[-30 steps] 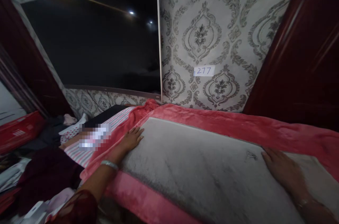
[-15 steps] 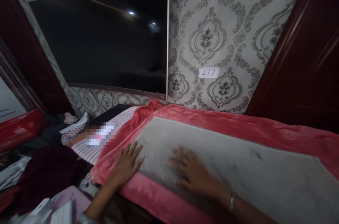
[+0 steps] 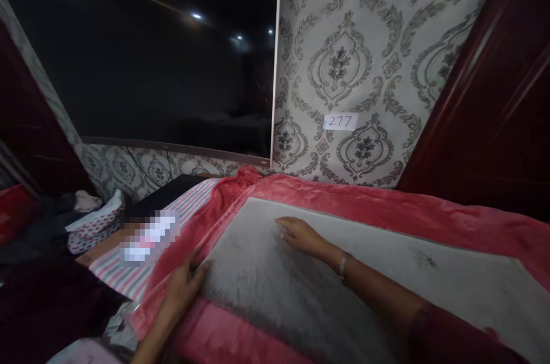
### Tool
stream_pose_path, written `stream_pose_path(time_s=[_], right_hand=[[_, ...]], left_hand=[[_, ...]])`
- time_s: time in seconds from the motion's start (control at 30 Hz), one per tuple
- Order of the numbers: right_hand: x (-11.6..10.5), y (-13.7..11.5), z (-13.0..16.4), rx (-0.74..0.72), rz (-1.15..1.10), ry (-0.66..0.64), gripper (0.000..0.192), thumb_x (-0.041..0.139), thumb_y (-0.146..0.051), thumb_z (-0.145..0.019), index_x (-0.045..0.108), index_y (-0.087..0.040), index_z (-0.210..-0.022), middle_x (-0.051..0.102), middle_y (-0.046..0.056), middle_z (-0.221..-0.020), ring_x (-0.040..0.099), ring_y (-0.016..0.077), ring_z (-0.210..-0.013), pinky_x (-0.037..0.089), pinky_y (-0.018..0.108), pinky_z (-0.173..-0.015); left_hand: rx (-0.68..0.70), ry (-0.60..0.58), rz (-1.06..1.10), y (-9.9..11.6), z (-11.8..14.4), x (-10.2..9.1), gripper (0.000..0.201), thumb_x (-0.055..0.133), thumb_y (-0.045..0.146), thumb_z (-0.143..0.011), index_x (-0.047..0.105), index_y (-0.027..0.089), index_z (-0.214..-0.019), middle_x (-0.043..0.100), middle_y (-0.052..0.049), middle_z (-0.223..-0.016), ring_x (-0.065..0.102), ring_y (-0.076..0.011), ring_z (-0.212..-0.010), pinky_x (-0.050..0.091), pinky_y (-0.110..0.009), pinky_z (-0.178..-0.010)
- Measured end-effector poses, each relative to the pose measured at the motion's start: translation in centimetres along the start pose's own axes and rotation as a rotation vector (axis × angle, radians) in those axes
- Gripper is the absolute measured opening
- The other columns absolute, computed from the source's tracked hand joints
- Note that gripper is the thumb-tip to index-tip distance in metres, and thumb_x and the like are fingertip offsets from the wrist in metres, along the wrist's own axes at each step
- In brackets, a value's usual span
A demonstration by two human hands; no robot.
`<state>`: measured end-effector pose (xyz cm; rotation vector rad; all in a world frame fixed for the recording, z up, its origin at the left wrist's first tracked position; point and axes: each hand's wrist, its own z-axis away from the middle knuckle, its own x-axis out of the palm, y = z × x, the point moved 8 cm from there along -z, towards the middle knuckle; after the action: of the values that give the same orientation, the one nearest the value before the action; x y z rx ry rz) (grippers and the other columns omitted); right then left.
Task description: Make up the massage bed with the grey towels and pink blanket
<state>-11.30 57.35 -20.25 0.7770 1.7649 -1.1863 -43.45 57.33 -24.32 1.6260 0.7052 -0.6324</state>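
A dark television screen (image 3: 150, 60) hangs on grey damask wallpaper (image 3: 365, 49), dark red wooden panel (image 3: 494, 94) at right

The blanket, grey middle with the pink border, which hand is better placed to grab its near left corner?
Probably the left hand: it rests right at that corner of the blanket, fingers on the pink border's edge. The right hand lies flat farther in, on the grey middle.

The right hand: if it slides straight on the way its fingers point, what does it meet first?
The right hand lies flat on the grey panel, fingers pointing left. It would probably reach the blanket's pink border first, then the striped cloth; depth is unclear.
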Motion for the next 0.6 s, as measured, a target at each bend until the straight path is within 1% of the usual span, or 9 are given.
stream_pose_path(time_s=[0.07,0.13,0.17,0.23,0.3,0.37,0.47,0.53,0.6], right_hand=[[0.3,1.7,-3.8,0.069,0.023,0.011,0.060,0.060,-0.021,-0.086,0.054,-0.013,-0.145,0.053,0.016,-0.147,0.051,0.0262,-0.136,0.037,0.039,-0.116],[0.8,3.1,-6.9,0.120,0.047,0.017,0.064,0.060,-0.020,-0.086,0.049,-0.009,-0.148,0.050,0.018,-0.150,0.048,0.0280,-0.139,0.035,0.040,-0.117],[1.1,3.6,-8.1,0.143,0.058,0.016,0.064,0.058,-0.020,-0.087,0.048,-0.009,-0.149,0.049,0.018,-0.151,0.047,0.0280,-0.140,0.035,0.039,-0.117],[1.7,4.5,-10.2,0.185,0.076,0.007,0.060,0.055,-0.020,-0.090,0.048,-0.011,-0.149,0.050,0.016,-0.151,0.047,0.0265,-0.139,0.036,0.037,-0.116],[2.4,5.1,-11.9,0.223,0.093,-0.006,0.055,0.053,-0.021,-0.093,0.051,-0.016,-0.147,0.053,0.013,-0.148,0.049,0.0246,-0.137,0.038,0.036,-0.113],[3.0,5.5,-13.2,0.255,0.108,-0.014,0.049,0.053,-0.022,-0.094,0.055,-0.020,-0.143,0.058,0.011,-0.143,0.052,0.0240,-0.134,0.040,0.035,-0.110],[3.7,5.7,-14.8,0.288,0.123,-0.015,0.040,0.057,-0.023,-0.095,0.061,-0.018,-0.134,0.064,0.013,-0.134,0.056,0.0262,-0.128,0.042,0.040,-0.107],[3.9,5.6,-15.7,0.291,0.124,-0.010,0.035,0.059,-0.026,-0.095,0.063,-0.016,-0.129,0.064,0.013,-0.131,0.056,0.0272,-0.126,0.044,0.045,-0.105],[4.1,5.5,-16.6,0.283,0.113,-0.010,0.033,0.061,-0.032,-0.097,0.064,-0.016,-0.125,0.063,0.011,-0.129,0.058,0.0262,-0.122,0.045,0.048,-0.104]], left_hand=[[0.006,0.048,0.016,0.5,0.3,-0.1,0.065,0.046,0.055,-0.078,0.065,0.011,-0.122,0.077,-0.014,-0.101,0.073,-0.0335,-0.093,0.058,-0.045,-0.082],[0.000,0.101,0.051,0.5,0.7,0.0,0.061,0.048,0.052,-0.075,0.066,0.013,-0.119,0.075,-0.016,-0.112,0.073,-0.0341,-0.097,0.058,-0.046,-0.086],[-0.011,0.119,0.072,0.3,0.9,0.1,0.060,0.048,0.051,-0.074,0.066,0.014,-0.117,0.075,-0.016,-0.112,0.073,-0.0344,-0.097,0.058,-0.046,-0.085],[-0.055,0.133,0.122,-0.6,1.1,0.4,0.059,0.049,0.053,-0.073,0.067,0.016,-0.115,0.077,-0.014,-0.105,0.074,-0.0352,-0.095,0.059,-0.047,-0.083],[-0.093,0.138,0.182,-1.7,1.3,0.7,0.062,0.052,0.057,-0.072,0.066,0.017,-0.117,0.078,-0.013,-0.100,0.074,-0.0350,-0.096,0.060,-0.046,-0.083],[-0.112,0.137,0.234,-2.8,1.3,0.9,0.067,0.058,0.062,-0.070,0.064,0.019,-0.121,0.077,-0.011,-0.104,0.073,-0.0344,-0.101,0.060,-0.045,-0.085],[-0.130,0.121,0.273,-4.2,1.3,1.3,0.073,0.065,0.065,-0.068,0.062,0.022,-0.126,0.075,-0.009,-0.113,0.070,-0.0346,-0.108,0.059,-0.046,-0.089],[-0.151,0.104,0.297,-4.8,1.3,1.6,0.075,0.067,0.065,-0.067,0.061,0.022,-0.129,0.074,-0.009,-0.117,0.068,-0.0353,-0.114,0.058,-0.047,-0.092],[-0.182,0.097,0.331,-5.3,1.3,2.0,0.079,0.068,0.064,-0.067,0.059,0.022,-0.133,0.074,-0.009,-0.118,0.066,-0.0358,-0.117,0.057,-0.048,-0.095]])
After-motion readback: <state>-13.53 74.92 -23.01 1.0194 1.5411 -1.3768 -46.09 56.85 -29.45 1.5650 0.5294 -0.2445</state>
